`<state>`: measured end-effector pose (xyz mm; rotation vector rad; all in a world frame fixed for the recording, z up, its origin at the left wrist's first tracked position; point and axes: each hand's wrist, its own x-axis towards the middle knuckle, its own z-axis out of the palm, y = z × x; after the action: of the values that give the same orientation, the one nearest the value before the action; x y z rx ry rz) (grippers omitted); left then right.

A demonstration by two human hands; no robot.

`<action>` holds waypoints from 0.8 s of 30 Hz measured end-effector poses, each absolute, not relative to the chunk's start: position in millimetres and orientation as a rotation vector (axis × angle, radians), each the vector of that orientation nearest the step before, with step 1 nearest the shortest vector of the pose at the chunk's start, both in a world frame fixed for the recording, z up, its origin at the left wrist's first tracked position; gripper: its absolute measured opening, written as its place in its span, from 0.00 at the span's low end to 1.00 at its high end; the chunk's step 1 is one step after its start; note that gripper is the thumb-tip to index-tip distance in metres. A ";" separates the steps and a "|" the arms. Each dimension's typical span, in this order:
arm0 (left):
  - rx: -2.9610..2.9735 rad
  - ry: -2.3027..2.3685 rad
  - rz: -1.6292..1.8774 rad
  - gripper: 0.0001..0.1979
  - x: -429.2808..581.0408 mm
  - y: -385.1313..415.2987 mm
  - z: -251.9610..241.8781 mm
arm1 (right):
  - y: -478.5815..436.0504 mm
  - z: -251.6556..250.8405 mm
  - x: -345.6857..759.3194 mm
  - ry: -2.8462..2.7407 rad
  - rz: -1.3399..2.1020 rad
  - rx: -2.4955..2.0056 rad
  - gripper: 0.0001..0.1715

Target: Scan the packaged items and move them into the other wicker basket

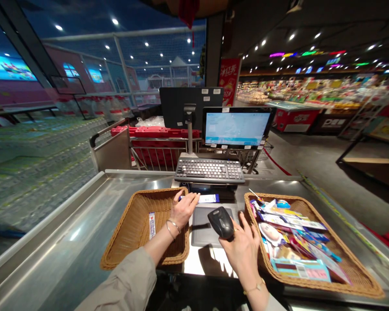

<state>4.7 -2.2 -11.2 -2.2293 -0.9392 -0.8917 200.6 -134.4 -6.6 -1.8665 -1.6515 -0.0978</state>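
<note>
My left hand (183,211), wearing a bangle, reaches across the right rim of the left wicker basket (125,235). Its fingers are closed on a narrow white-and-blue wrapped snack bar (209,198), which sticks out to the right; part of the wrapper is hidden under the fingers. In that basket lies another slim wrapped bar (152,225). A black handheld barcode scanner (221,222) is gripped in my right hand (243,248), its head over a grey pad (202,226) on the counter. Some of my right fingers are spread towards the right basket.
The right wicker basket (365,283) holds many packaged sweets and snacks. Behind the pad stand a keyboard (210,169) and a lit monitor (236,128). A raised metal edge (45,216) borders the counter at left. Shopping carts (155,151) stand beyond.
</note>
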 end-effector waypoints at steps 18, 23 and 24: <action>-2.262 -0.881 -0.920 0.17 32.4 5.5 -8.8 | -143.3 -6.4 225.7 -1.541 -0.151 -1.896 0.25; -2.272 -0.828 -0.958 0.17 52.9 5.9 -3.7 | -152.0 -5.5 240.8 -1.492 -0.284 -1.961 0.19; -2.279 -0.822 -0.968 0.17 57.0 5.8 -3.0 | -153.5 -6.5 244.1 -1.475 -0.298 -1.978 0.17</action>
<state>57.0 5.8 -3.0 -2.2794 -0.8215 -0.9681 244.1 -153.5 -6.5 -1.9775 -1.4752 -0.2979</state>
